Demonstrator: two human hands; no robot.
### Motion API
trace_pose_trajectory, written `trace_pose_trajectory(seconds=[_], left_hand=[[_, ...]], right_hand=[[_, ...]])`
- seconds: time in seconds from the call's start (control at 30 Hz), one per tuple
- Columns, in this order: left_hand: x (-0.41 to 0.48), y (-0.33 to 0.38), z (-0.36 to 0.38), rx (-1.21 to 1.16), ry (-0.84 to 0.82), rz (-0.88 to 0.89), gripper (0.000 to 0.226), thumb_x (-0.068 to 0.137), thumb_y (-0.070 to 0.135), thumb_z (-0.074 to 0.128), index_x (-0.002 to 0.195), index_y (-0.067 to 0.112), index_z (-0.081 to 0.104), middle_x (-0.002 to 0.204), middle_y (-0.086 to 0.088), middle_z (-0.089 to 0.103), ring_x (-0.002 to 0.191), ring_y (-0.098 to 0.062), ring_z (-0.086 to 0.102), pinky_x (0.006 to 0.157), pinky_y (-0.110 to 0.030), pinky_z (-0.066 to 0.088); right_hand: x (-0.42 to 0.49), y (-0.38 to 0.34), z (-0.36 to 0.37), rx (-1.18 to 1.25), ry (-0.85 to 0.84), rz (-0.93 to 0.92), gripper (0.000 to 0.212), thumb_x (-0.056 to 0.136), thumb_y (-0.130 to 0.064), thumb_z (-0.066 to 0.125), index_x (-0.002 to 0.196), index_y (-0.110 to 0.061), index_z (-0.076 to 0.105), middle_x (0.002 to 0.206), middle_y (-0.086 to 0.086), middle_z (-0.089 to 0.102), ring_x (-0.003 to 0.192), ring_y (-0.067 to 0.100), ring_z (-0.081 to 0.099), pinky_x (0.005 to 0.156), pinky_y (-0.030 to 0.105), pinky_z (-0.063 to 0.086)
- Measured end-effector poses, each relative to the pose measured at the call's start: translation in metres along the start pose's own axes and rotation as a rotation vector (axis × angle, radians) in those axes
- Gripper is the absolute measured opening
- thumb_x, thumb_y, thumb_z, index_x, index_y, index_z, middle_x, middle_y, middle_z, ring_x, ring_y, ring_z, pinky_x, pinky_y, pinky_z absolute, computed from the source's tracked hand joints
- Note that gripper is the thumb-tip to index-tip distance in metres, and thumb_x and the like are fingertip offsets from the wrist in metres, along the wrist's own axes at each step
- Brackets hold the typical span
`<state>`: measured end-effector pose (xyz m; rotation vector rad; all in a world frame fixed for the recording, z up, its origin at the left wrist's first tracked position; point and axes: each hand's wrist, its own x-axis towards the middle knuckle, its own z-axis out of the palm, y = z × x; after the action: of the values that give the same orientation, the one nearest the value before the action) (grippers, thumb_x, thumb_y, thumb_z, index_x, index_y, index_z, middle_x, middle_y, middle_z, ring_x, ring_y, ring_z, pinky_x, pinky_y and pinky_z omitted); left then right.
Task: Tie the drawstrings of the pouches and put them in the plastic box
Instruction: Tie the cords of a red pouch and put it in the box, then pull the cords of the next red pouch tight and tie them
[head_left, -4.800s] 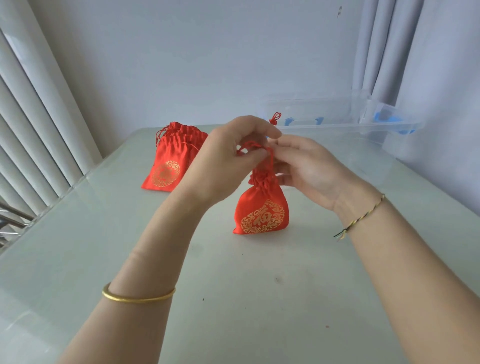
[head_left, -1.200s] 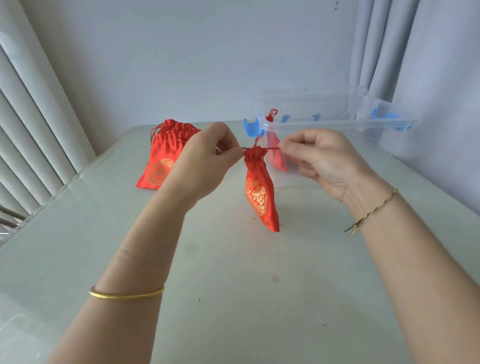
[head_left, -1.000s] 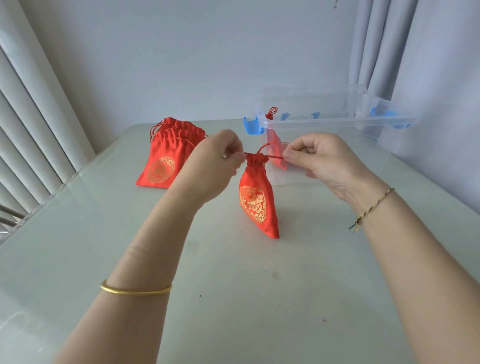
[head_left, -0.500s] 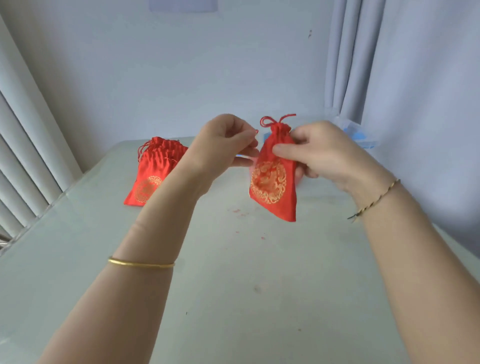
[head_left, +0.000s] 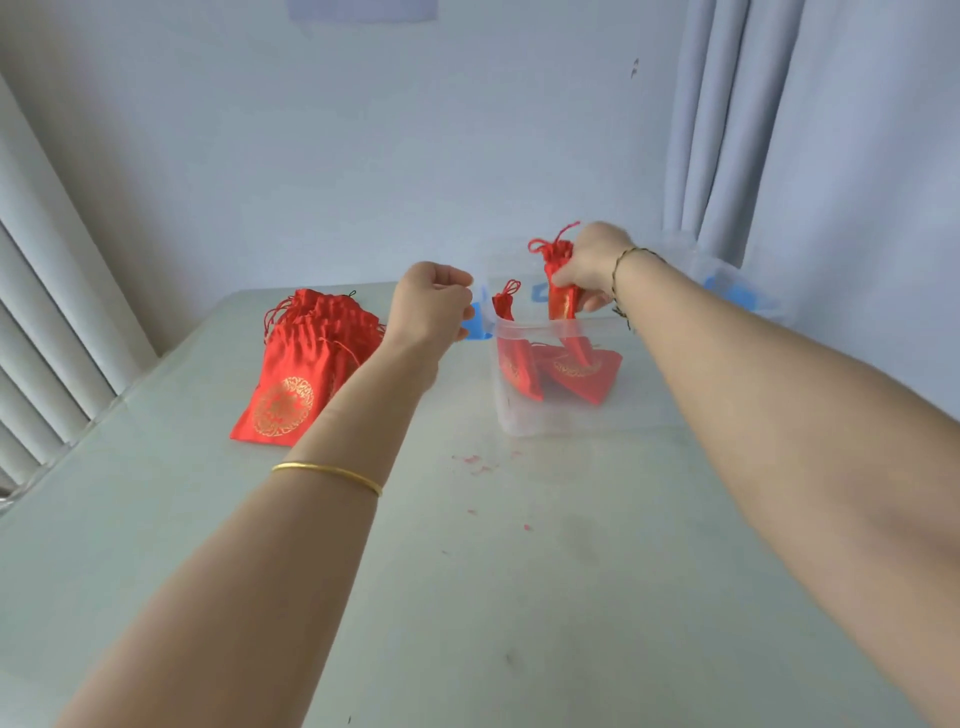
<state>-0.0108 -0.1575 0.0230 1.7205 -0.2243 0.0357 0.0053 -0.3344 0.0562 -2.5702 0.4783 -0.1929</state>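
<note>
My right hand (head_left: 589, 267) grips a tied red pouch (head_left: 563, 306) by its neck, holding it upright over the open clear plastic box (head_left: 613, 410); the pouch's lower end dips inside the box. Two more red pouches (head_left: 582, 371) lie in the box, one leaning at its left wall. My left hand (head_left: 434, 304) hovers with curled fingers and holds nothing, just left of the box. A pile of several red pouches (head_left: 306, 364) with gold emblems lies on the table to the left.
The pale glass-topped table (head_left: 467, 597) carries small red thread scraps near its middle. Blue latches (head_left: 475, 327) sit on the box's ends. Vertical blinds stand at the left, curtains at the right, and a wall behind.
The drawstring was pulled tight and knotted. My left hand let go, and my right hand carried the pouch forward and right over the box.
</note>
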Motion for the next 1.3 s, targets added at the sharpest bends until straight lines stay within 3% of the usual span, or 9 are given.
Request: trace_pose_trajectory(seconds=[0.17,0.33,0.43,0.53,0.7,0.93,1.07,1.23,1.3], left_hand=[[0.012,-0.025,-0.014,0.011,0.083,-0.037,0.018,0.087,0.0,0.042,0.096,0.011,0.053,0.08,0.002,0.053,0.07,-0.01,0.054,0.056,-0.021,0.044],[0.012,-0.066,-0.035,0.163,0.261,-0.054,0.022,0.08,0.003,0.042,0.09,0.014,0.058,0.089,-0.007,0.06,0.069,-0.021,0.053,0.054,-0.026,0.041],[0.005,-0.087,-0.054,0.374,0.444,-0.12,0.022,0.083,0.011,0.048,0.102,0.017,0.056,0.114,-0.009,0.057,0.108,-0.031,0.05,0.087,-0.04,0.046],[-0.004,-0.107,-0.077,0.62,0.517,-0.207,0.032,0.086,0.022,0.056,0.117,0.014,0.051,0.129,-0.011,0.046,0.125,-0.032,0.035,0.101,-0.043,0.032],[-0.008,-0.14,-0.102,0.786,0.423,-0.264,0.052,0.082,0.031,0.067,0.122,0.006,0.047,0.13,-0.015,0.044,0.125,-0.035,0.036,0.1,-0.045,0.036],[-0.019,-0.132,-0.109,0.519,0.432,-0.103,0.011,0.086,0.014,0.057,0.093,0.007,0.057,0.099,-0.01,0.062,0.096,-0.03,0.056,0.074,-0.033,0.039],[-0.059,-0.111,-0.085,0.341,0.268,0.094,0.01,0.081,0.013,0.062,0.077,0.01,0.053,0.07,-0.004,0.06,0.068,-0.022,0.054,0.061,-0.031,0.04],[-0.094,-0.085,-0.058,0.275,-0.26,0.134,0.022,0.082,0.01,0.066,0.067,0.017,0.052,0.06,0.002,0.056,0.045,0.001,0.047,0.049,-0.016,0.04],[-0.094,-0.08,-0.058,0.258,-0.189,0.145,0.019,0.083,0.017,0.067,0.068,0.017,0.055,0.064,0.005,0.057,0.049,0.002,0.049,0.053,-0.016,0.04]], right_hand=[[-0.001,-0.005,0.012,-0.087,-0.453,0.065,0.022,0.089,-0.011,0.058,0.105,0.003,0.062,0.059,0.007,0.069,0.047,0.014,0.066,0.08,0.037,0.052],[-0.015,-0.018,0.009,0.058,-0.124,-0.06,0.036,0.089,0.008,0.041,0.123,0.01,0.05,0.116,0.023,0.062,0.072,0.024,0.06,0.067,0.036,0.049],[-0.039,-0.042,0.008,0.202,0.191,-0.279,0.03,0.085,0.004,0.04,0.111,0.003,0.057,0.09,0.01,0.061,0.074,0.028,0.066,0.059,0.027,0.049],[-0.088,-0.068,0.02,0.495,0.177,-0.463,0.024,0.085,-0.001,0.042,0.099,-0.01,0.058,0.085,0.006,0.061,0.058,0.016,0.065,0.047,0.024,0.045],[-0.138,-0.071,0.069,0.638,-0.159,-0.487,0.015,0.091,-0.003,0.047,0.099,-0.01,0.057,0.08,0.005,0.061,0.056,0.017,0.062,0.045,0.023,0.044],[-0.135,-0.056,0.119,0.669,-0.332,-0.246,0.009,0.094,-0.013,0.047,0.092,-0.011,0.055,0.083,0.006,0.059,0.064,0.016,0.061,0.053,0.024,0.048],[-0.134,-0.058,0.141,0.743,-0.354,-0.116,0.035,0.094,-0.032,0.05,0.09,0.002,0.059,0.087,0.01,0.054,0.075,0.021,0.057,0.068,0.034,0.048],[-0.132,-0.033,0.148,0.895,-0.198,-0.015,0.022,0.082,0.004,0.053,0.072,-0.015,0.058,0.07,0.006,0.058,0.067,0.021,0.055,0.065,0.032,0.047],[-0.138,-0.017,0.142,0.963,-0.205,-0.022,0.027,0.08,0.011,0.052,0.078,-0.014,0.061,0.075,0.007,0.062,0.068,0.02,0.058,0.07,0.033,0.049]])
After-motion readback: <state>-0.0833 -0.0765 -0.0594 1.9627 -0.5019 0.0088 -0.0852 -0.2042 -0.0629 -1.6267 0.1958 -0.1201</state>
